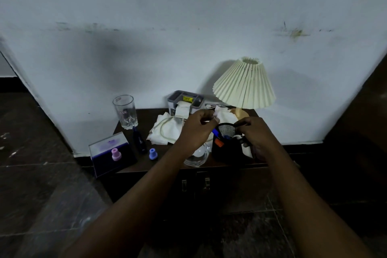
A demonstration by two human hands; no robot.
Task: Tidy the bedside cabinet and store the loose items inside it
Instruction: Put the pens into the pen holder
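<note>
Dim pale wall behind a dark bedside cabinet [144,118], its 2 doors [234,190] closed: gathering step, with nothing stored inside as yet. Right hand [254,135] grips the rim of 1 mesh pen holder [226,150] at the top's front right, while left hand [195,126] pinches a small pale item [215,120] (too blurred to identify) just above it. Also on top are 1 lamp [245,86], 1 tall glass [125,111], 2 stoppers [152,153] and 1 tissue box [185,100]; the next move probably calls for dropping the item in, then freeing a hand for a door.

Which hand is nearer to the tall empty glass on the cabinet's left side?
Left. The left hand hovers right of the tall glass, apart from it; the right hand is farther right, gripping the black mesh holder.
</note>
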